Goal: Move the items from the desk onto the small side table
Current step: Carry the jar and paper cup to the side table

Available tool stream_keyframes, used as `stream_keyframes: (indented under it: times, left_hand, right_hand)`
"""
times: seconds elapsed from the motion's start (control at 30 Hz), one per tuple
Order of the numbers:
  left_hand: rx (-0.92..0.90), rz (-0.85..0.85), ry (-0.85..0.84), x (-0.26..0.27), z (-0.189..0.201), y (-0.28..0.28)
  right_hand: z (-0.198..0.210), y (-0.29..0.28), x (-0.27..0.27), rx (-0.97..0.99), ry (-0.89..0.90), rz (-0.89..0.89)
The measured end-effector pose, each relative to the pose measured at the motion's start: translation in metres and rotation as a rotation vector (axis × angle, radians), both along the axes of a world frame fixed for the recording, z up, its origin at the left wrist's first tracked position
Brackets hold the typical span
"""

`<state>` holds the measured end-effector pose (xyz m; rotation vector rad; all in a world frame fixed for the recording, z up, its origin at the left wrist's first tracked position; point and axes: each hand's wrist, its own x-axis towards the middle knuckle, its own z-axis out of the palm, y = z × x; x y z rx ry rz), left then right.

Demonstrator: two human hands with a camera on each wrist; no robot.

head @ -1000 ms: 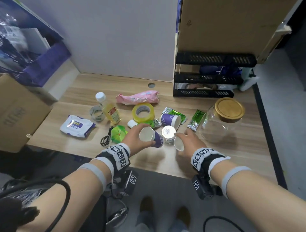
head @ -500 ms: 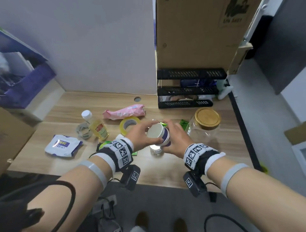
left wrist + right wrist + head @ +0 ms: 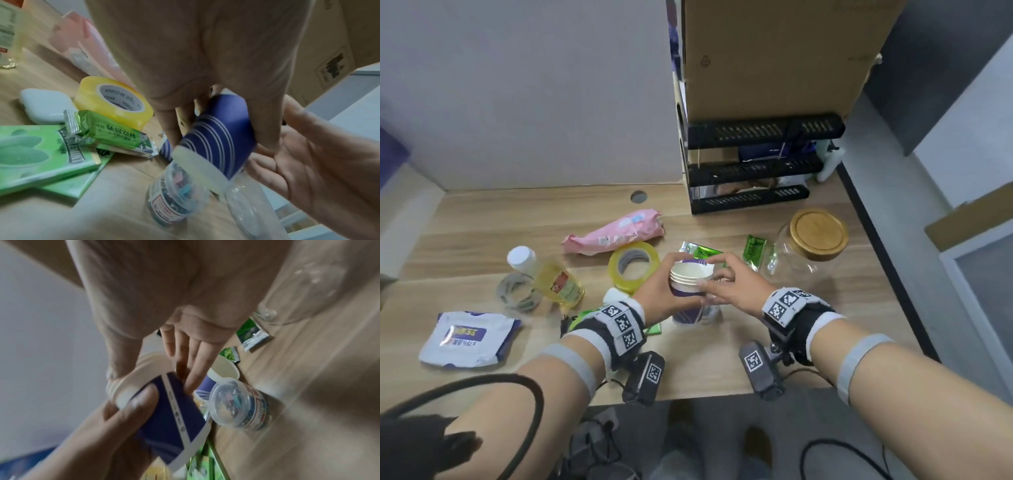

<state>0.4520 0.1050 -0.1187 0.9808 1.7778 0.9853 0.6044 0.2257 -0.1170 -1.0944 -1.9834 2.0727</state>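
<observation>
Both hands meet over the wooden desk (image 3: 722, 370) on a nested stack of purple paper cups (image 3: 690, 272). My left hand (image 3: 664, 287) grips the stack's purple wall (image 3: 222, 129), fingers curled round it. My right hand (image 3: 726, 277) holds the white rims, thumb on the near side and fingers along the far side. In the right wrist view the cup stack (image 3: 164, 405) tilts between both hands. One more purple cup (image 3: 222, 374) lies on the desk beside a small clear jar of clips (image 3: 238, 404).
Spread over the desk are a glass jar with a wooden lid (image 3: 818, 236), yellow tape (image 3: 633, 265), a pink packet (image 3: 616, 233), a yellow-liquid bottle (image 3: 551, 277), a wipes pack (image 3: 469, 337) and green sachets (image 3: 755, 248). A black rack (image 3: 750, 198) stands behind.
Each hand held its own cup a second ago. The right hand brought its cup over and nested it into the left hand's cup; both hands rose slightly off the desk.
</observation>
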Motion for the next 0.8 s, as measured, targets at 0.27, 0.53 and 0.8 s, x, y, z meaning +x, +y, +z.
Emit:
stream_keyframes:
  times: [0.27,0.53,0.8]
  left_hand:
    - [-0.068,-0.015,0.251,-0.07,-0.03,-0.002]
    - [-0.051,-0.11,0.292,-0.092,-0.028,0.004]
    - [-0.01,-0.065,0.26,-0.095,-0.01,0.019]
  right_hand:
    - [-0.044,0.015,-0.042,0.17,-0.507,-0.166]
    - [-0.044,0.021,-0.064,0.283,-0.472,-0.368]
    - [0.043,0.025,-0.069,0.542,-0.003,-0.349]
